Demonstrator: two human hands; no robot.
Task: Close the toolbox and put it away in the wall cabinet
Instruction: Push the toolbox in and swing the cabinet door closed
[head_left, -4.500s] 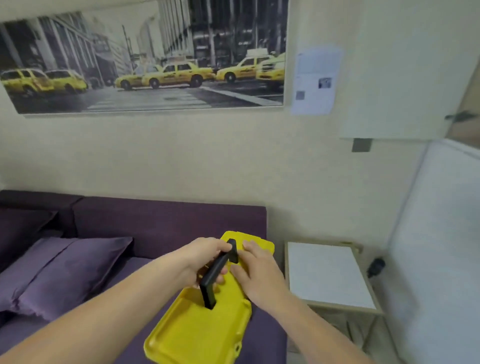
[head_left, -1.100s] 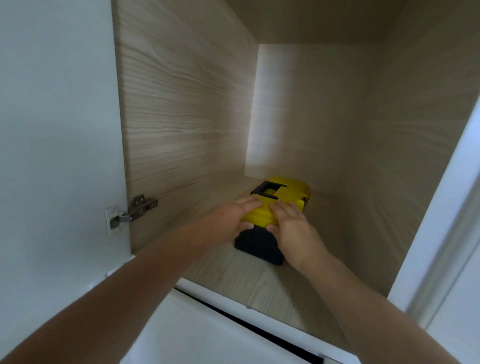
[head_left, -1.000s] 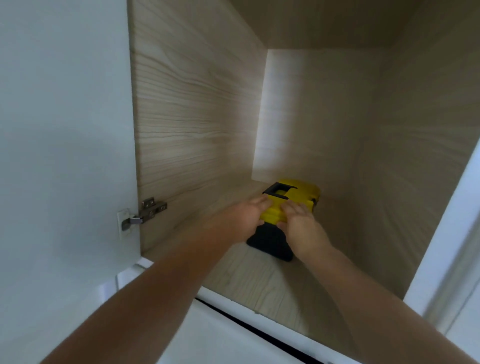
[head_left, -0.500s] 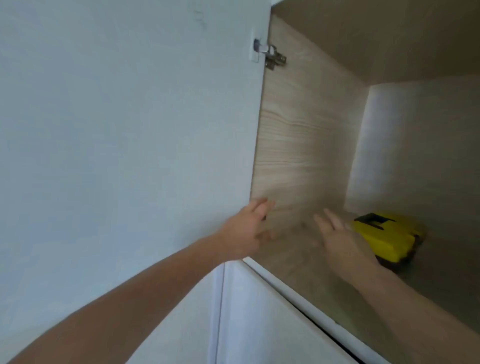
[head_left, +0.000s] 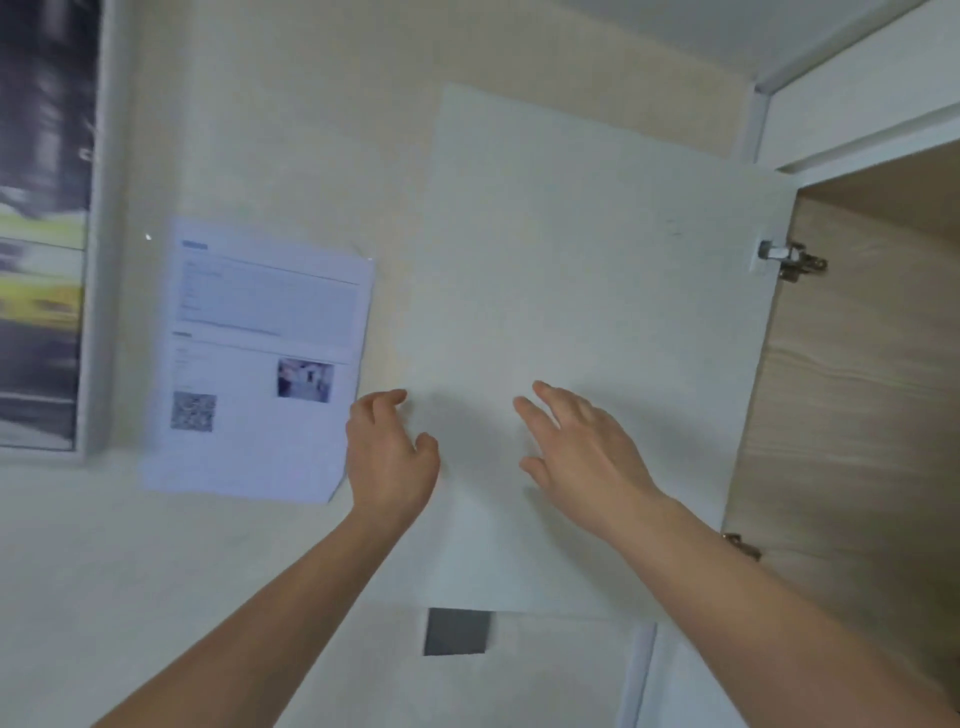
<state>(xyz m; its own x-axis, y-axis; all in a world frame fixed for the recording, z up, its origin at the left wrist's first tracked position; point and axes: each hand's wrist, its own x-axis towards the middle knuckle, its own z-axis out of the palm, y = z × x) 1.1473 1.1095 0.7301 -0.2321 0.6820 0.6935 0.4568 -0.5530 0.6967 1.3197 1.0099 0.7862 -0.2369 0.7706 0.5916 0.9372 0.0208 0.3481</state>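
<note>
Now both my hands are up at the open door (head_left: 597, 312) of the wall cabinet (head_left: 852, 389), and I will place everything by that door. It is a white panel swung out to the left of the cabinet's wooden interior, hinged along its right edge, where the upper hinge (head_left: 792, 260) shows bright and a lower one peeps out beside my right forearm. Its long axis runs up and down.

My left hand (head_left: 387, 457) is at the door's free left edge, low on the panel, fingers curled loosely with nothing in them; whether they already hook the edge or only hover beside it I cannot tell. My right hand (head_left: 576, 447) is spread wide and empty over the door's face, between the free edge and the hinges; whether the palm touches I cannot say.

I cannot see the toolbox at all. Only a slice of the cabinet's interior shows to the right of the door, and no box appears in it.

What matters next, I judge, is that the free edge lies by my left hand, which is the nearer to it, while the hinges lie far right. Closing means drawing that edge towards me and round to the right.

A printed sheet (head_left: 260, 364) hangs left of the door.
</note>
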